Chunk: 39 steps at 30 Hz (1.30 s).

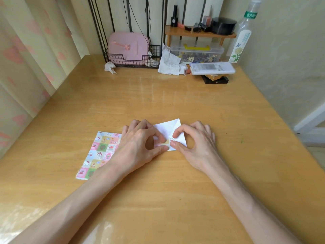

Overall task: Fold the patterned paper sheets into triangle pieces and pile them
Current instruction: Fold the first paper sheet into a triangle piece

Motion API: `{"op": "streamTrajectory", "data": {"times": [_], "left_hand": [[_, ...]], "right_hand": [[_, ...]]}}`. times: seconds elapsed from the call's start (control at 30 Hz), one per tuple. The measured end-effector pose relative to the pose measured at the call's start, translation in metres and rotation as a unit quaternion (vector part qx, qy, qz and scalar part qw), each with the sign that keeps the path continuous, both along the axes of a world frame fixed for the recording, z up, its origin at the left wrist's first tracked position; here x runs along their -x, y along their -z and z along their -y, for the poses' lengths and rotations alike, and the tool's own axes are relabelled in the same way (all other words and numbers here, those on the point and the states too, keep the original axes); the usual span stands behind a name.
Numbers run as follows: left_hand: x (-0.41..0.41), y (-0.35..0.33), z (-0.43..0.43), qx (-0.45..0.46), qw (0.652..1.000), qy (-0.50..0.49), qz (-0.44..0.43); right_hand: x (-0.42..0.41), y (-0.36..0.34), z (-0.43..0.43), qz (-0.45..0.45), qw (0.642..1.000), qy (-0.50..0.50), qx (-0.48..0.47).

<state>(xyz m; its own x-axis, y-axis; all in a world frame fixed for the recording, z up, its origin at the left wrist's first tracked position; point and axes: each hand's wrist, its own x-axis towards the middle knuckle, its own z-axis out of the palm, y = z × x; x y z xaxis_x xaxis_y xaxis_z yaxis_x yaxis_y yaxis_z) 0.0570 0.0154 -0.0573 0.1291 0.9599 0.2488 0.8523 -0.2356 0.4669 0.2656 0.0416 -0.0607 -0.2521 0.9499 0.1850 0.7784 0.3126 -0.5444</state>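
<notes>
One half-folded sheet [167, 128], white side up, pinched at near corner between thumb and forefinger tips of left hand [139, 145] and right hand [195, 140]. One flat patterned sheet [102, 152] just outboard of left fingers, unfolded. No finished pile seen; likely early stage.

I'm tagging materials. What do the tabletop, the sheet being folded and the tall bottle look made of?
Tabletop: wood with a glossy coat; grain and glare show. Sheet: thin matte paper, white back, crisp creases. Tall bottle: clear, probably plastic; see-through, printed label.
</notes>
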Motion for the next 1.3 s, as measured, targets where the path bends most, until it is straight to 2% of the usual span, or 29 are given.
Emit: {"op": "streamTrajectory", "data": {"times": [0.3,0.53,0.9,1.1,1.3], "left_hand": [[0.0,-0.002,0.002,-0.004,0.999,0.036,-0.014],[0.002,-0.003,0.003,0.003,0.999,0.046,0.006],[0.018,-0.009,-0.003,0.028,0.998,0.059,-0.025],[0.022,-0.01,-0.005,0.045,0.996,0.069,-0.017],[0.025,-0.014,-0.004,0.061,0.994,0.089,-0.032]], "right_hand": [[-0.002,-0.002,0.002,-0.022,0.999,0.016,-0.035],[-0.002,-0.002,0.001,-0.04,0.999,0.024,-0.02],[0.006,0.0,0.003,0.025,0.999,0.028,-0.021],[0.009,0.001,0.002,0.01,0.999,0.041,-0.001],[0.014,0.0,0.004,0.032,0.998,0.049,0.01]]}}
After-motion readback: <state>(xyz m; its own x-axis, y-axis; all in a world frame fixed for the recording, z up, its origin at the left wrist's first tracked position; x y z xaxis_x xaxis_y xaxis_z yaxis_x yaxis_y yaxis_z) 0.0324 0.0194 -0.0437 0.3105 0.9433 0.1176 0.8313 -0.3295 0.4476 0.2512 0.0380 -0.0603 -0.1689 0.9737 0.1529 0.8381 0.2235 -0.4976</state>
